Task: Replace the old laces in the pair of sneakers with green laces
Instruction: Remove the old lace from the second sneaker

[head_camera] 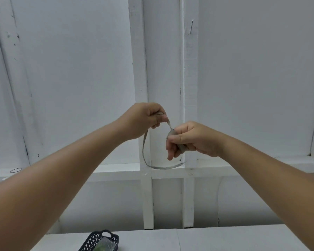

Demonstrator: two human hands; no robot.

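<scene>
Both hands are raised in front of a white wall, well above the table. My left hand (145,120) pinches one stretch of a flat grey lace (145,151). My right hand (187,138) grips the same lace, which looks wound around its fingers. Between the hands the lace runs short and taut, and a long loop of it hangs below them. The sneakers are out of view. Something green shows inside a dark basket (96,240) at the bottom edge, partly cut off.
A white table (225,240) runs along the bottom of the view, with the dark perforated basket on its left part. Behind it stands a white panelled wall with a ledge (116,169). A thin rubber band (15,170) lies on the ledge at left.
</scene>
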